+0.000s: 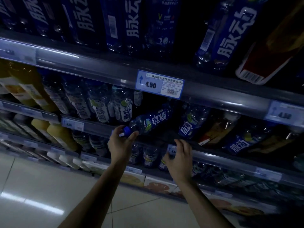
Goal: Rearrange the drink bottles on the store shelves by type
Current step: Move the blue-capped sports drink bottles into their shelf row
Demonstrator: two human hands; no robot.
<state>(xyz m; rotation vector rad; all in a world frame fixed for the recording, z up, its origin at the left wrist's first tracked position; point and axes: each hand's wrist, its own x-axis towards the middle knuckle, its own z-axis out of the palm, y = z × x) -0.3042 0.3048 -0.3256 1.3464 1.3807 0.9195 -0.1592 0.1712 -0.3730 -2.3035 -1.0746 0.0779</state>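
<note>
My left hand [120, 142] grips the capped neck of a blue-labelled drink bottle [151, 120], which lies tilted with its base pointing into a dark gap on the middle shelf [102, 129]. My right hand [179, 160] hovers open and empty in front of the shelf rail below, fingers spread. Just right of the gap stands another blue-labelled bottle [190, 122]. To the gap's left stands a row of white-labelled clear bottles [100, 109].
Tall blue bottles [130, 22] fill the top shelf above a 4.50 price tag [159, 84]. Yellow juice bottles [24, 86] sit at the left, amber bottles [218, 129] at the right. Lower shelves hold small bottles and cartons [158, 185]. Tiled floor [41, 195] lies below left.
</note>
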